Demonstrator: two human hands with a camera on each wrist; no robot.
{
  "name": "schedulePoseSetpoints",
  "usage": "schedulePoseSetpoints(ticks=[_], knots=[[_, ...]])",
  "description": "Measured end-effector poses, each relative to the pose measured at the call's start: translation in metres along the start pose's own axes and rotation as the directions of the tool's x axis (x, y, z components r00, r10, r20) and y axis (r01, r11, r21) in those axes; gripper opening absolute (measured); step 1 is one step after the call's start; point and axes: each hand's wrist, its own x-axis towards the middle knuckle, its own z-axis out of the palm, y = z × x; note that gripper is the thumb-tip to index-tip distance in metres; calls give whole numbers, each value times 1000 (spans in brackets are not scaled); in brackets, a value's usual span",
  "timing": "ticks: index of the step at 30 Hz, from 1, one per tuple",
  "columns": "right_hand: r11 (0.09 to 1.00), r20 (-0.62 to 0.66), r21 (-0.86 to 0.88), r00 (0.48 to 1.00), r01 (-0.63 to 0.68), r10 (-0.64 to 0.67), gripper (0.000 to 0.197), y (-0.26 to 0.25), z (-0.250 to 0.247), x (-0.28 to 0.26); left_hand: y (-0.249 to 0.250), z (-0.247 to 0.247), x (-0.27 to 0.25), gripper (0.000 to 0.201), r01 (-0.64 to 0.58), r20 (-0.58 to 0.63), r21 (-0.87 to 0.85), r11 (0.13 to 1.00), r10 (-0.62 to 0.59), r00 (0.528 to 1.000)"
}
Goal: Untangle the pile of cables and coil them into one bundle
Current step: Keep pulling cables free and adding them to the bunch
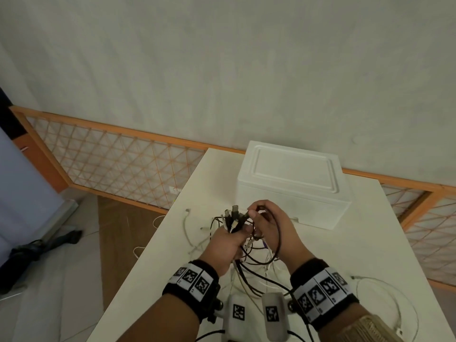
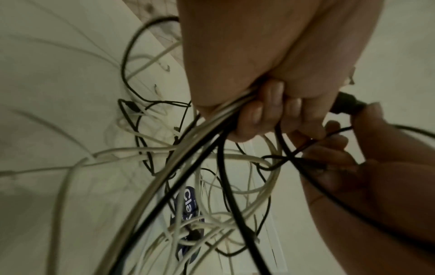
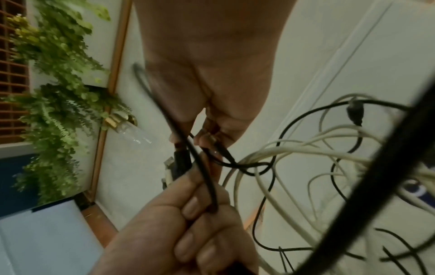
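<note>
My left hand (image 1: 240, 233) grips a bunch of black and white cables (image 1: 234, 218) just below their plugs, which stick up above the fist. In the left wrist view its fingers (image 2: 270, 109) curl round the strands (image 2: 188, 154). My right hand (image 1: 254, 213) pinches a thin black cable (image 1: 278, 239) beside the plugs, and that cable loops round the back of the hand. The right wrist view shows the pinch (image 3: 209, 138) and the left fist (image 3: 183, 223) below it. The rest of the tangle (image 1: 256, 265) hangs down onto the white table (image 1: 345, 250).
A white foam box (image 1: 291, 183) stands just behind my hands. Loose white cables lie left (image 1: 186, 225) and right (image 1: 385, 290) on the table. A blue-labelled packet (image 2: 188, 202) lies under the tangle. The table's left edge drops to the floor, with a wooden lattice fence (image 1: 123, 164) beyond.
</note>
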Motion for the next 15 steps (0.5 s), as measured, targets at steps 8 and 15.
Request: schedulePoseSetpoints(ticks=[8, 15], knots=[[960, 228, -279, 969, -28, 95, 37, 63, -2, -13, 13, 5, 1, 16, 10, -33, -212, 977, -17, 999], [574, 185, -817, 915, -60, 359, 16, 93, -27, 1, 26, -6, -14, 23, -77, -1, -360, 930, 82, 997]])
